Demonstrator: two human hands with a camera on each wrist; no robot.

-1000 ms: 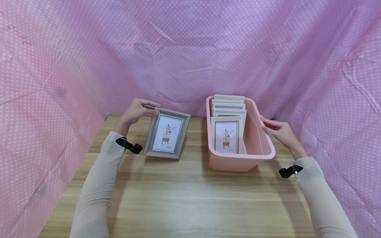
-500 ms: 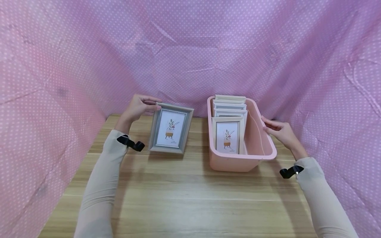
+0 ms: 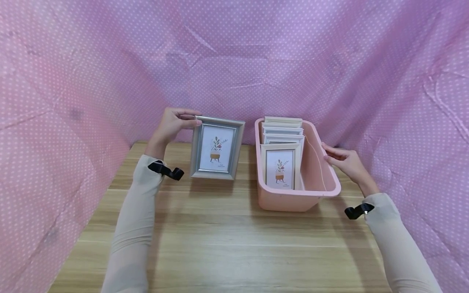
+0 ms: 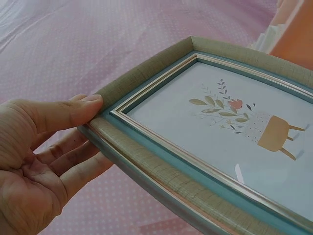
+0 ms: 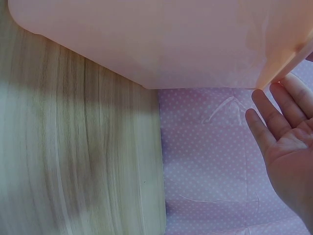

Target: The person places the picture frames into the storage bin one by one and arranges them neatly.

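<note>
My left hand (image 3: 173,125) pinches the upper left corner of a grey-beige picture frame (image 3: 195,152), thumb on the front and fingers behind. The frame hangs above the table, its potted-plant print facing me. In the left wrist view, the thumb (image 4: 73,111) lies on the corner of the frame's moulding. My right hand (image 3: 342,162) holds the right rim of a pink plastic bin (image 3: 282,201), with fingers under the rim in the right wrist view; the thumb is mostly hidden there. Inside the bin's left side, a cream picture frame (image 3: 268,146) leans in front of several pale frames (image 3: 282,131).
A light wooden table (image 3: 220,244) carries the bin on its right half. Pink polka-dot cloth (image 3: 234,61) hangs behind and along both sides. Black wrist straps (image 3: 166,170) sit on both sleeves. Bare wood lies in front of the bin.
My left hand has raised the grey-beige picture frame and moved it right, toward the bin, turning it more upright. My right hand and the bin have hardly moved.
</note>
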